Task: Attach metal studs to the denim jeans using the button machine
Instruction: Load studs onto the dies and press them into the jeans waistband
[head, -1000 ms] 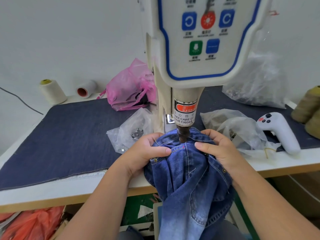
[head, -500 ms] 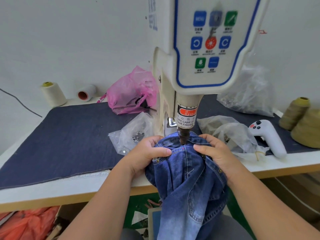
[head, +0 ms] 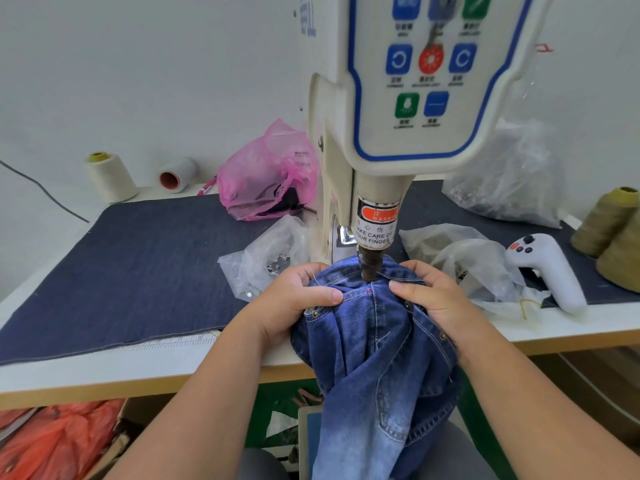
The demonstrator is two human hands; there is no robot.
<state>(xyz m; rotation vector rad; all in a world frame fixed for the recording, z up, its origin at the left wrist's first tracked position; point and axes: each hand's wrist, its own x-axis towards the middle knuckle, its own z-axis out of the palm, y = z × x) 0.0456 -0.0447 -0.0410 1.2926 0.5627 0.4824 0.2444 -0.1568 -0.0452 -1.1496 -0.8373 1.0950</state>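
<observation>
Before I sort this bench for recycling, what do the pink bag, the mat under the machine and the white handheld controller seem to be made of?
Pink bag: thin translucent plastic film, crinkled and glossy, dark contents showing through.
Mat: looks like dark denim or similar woven cloth, matte, with a raw near edge.
White controller: probably moulded hard plastic, smooth with a slight sheen, small dark and red buttons.

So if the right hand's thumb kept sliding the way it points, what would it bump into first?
The right hand grips the jeans, thumb pointing left across the fold. It would probably meet the left hand thumb first, just in front of the machine's punch; depth is unclear.
</observation>
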